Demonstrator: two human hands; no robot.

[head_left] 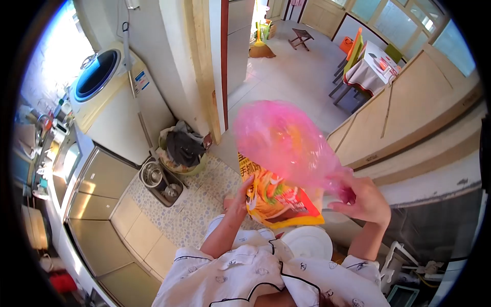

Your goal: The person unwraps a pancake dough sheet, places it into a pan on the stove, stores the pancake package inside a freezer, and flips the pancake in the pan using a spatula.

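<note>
Looks like the handling-both-at-once stage: left hand [236, 202] has the yellow-orange food packet [276, 204] by its edge, thumb in front, other fingers hidden so can't tell, while the right hand [369, 200] has its fingers bunched on the pink bag [279, 138]. Packet's tilted between the fingers, glossy, red-cornered; the bag's puffy, crinkly and see-through over its top, so any move calls for steadying both.

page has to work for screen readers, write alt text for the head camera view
Left hand grips a yellow food packet by its edge while the right hand holds a translucent pink plastic bag across its upper part. A washing machine stands to the left; ahead are a table and chairs.
</note>
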